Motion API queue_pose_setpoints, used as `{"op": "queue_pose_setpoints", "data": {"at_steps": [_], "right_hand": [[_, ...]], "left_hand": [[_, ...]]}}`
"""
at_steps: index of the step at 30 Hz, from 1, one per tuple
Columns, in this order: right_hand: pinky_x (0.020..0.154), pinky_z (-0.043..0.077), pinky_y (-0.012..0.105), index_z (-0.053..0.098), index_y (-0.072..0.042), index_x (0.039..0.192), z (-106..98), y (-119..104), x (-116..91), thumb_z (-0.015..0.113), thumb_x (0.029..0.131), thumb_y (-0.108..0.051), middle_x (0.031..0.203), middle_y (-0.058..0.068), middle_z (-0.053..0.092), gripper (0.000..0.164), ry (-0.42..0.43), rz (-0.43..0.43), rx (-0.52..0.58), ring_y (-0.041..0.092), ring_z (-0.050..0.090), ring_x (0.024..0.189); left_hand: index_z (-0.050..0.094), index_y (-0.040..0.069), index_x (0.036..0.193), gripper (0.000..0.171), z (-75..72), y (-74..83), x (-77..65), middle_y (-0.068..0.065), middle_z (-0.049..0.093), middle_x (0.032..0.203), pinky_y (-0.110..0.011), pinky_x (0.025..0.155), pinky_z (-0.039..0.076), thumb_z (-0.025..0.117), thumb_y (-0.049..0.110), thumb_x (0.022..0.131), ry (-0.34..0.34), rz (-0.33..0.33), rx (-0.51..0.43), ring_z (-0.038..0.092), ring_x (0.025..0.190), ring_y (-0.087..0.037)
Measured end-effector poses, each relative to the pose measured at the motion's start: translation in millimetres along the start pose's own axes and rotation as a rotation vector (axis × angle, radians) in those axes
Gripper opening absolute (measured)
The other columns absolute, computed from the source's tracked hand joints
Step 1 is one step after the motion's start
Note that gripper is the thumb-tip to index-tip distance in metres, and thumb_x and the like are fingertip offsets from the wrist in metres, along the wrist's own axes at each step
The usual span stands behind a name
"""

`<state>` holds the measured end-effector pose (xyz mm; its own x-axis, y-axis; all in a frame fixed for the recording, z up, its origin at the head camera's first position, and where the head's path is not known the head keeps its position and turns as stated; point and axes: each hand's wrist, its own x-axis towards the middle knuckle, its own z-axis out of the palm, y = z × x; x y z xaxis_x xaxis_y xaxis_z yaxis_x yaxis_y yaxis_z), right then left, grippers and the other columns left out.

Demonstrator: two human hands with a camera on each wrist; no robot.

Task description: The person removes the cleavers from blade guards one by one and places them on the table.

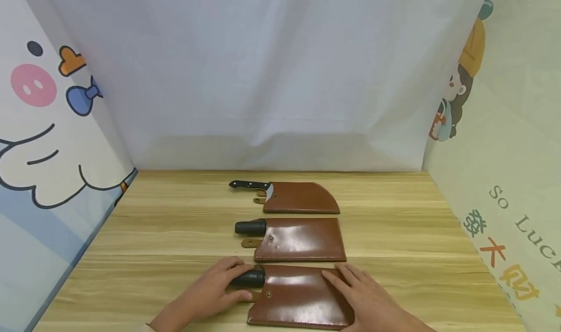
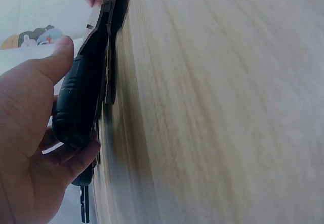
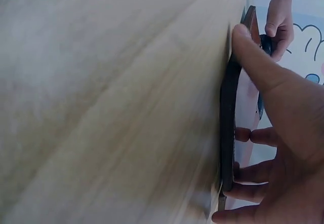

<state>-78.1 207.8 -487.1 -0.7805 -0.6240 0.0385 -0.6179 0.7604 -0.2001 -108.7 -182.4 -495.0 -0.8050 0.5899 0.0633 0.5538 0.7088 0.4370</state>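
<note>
Three cleavers in brown leather sheaths lie in a row, handles pointing left. My left hand point(image 1: 215, 287) holds the black handle point(image 2: 76, 105) of the nearest cleaver, its fingers over the handle and its thumb by the sheath's strap point(image 1: 254, 297). Across the right end of that sheath point(image 1: 302, 298) rests my right hand point(image 1: 370, 298), fingers spread and fairly straight over the top, thumb point(image 3: 253, 51) along the near edge. Behind it is a middle sheathed cleaver point(image 1: 302, 239) with a black handle. Farthest away lies a cleaver with a riveted black handle in a curved-ended sheath point(image 1: 302, 198).
The wood-grain table point(image 1: 416, 225) runs back to a white cloth backdrop point(image 1: 280, 79). A cartoon-printed panel point(image 1: 39, 127) stands on the left. On the right is a pale panel point(image 1: 504, 127) with printed figures and lettering. An open strap point(image 1: 251, 243) sticks out from the middle sheath.
</note>
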Motion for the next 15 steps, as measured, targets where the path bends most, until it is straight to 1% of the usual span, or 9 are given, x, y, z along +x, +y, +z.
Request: {"op": "queue_pose_setpoints", "data": {"at_steps": [3, 7, 9, 12, 15], "right_hand": [[0.104, 0.045, 0.059, 0.041, -0.012, 0.156, 2.0, 1.0, 0.0, 0.076, 0.068, -0.080, 0.147, 0.029, 0.049, 0.117, 0.020, -0.003, -0.010, 0.044, 0.049, 0.135], [0.100, 0.049, 0.057, 0.045, -0.011, 0.153, 3.3, 1.6, 0.1, 0.072, 0.069, -0.084, 0.142, 0.025, 0.054, 0.115, 0.060, -0.011, -0.023, 0.042, 0.053, 0.130], [0.098, 0.051, 0.056, 0.047, -0.011, 0.152, 3.1, 1.3, 0.3, 0.069, 0.069, -0.086, 0.141, 0.025, 0.056, 0.114, 0.071, -0.007, -0.019, 0.041, 0.055, 0.128], [0.097, 0.052, 0.057, 0.049, -0.010, 0.151, 2.2, 0.6, 1.1, 0.067, 0.069, -0.088, 0.141, 0.027, 0.055, 0.114, 0.056, 0.009, -0.002, 0.043, 0.054, 0.129], [0.098, 0.051, 0.058, 0.046, -0.006, 0.152, 0.3, 0.1, 2.8, 0.065, 0.067, -0.091, 0.144, 0.029, 0.053, 0.121, 0.013, 0.046, 0.036, 0.044, 0.052, 0.132]], "left_hand": [[0.063, 0.018, 0.140, 0.063, 2.0, 0.8, 1.8, 0.003, 0.060, 0.124, -0.042, 0.092, 0.053, 0.060, 0.062, 0.095, 0.016, -0.001, -0.009, 0.059, 0.110, -0.014], [0.065, 0.016, 0.137, 0.064, 4.1, 2.5, 4.9, 0.003, 0.061, 0.122, -0.042, 0.093, 0.053, 0.063, 0.062, 0.093, 0.030, -0.009, -0.017, 0.059, 0.108, -0.014], [0.066, 0.015, 0.136, 0.063, 5.0, 3.0, 6.4, 0.003, 0.061, 0.121, -0.041, 0.093, 0.053, 0.066, 0.059, 0.092, 0.036, -0.006, -0.009, 0.059, 0.108, -0.014], [0.067, 0.012, 0.134, 0.058, 5.6, 3.6, 8.6, 0.004, 0.060, 0.117, -0.038, 0.090, 0.053, 0.071, 0.051, 0.092, 0.044, 0.000, -0.009, 0.059, 0.106, -0.014], [0.068, 0.010, 0.132, 0.053, 3.9, 4.5, 10.2, 0.005, 0.059, 0.114, -0.036, 0.087, 0.053, 0.074, 0.044, 0.092, 0.045, 0.001, -0.017, 0.058, 0.103, -0.013]]}}
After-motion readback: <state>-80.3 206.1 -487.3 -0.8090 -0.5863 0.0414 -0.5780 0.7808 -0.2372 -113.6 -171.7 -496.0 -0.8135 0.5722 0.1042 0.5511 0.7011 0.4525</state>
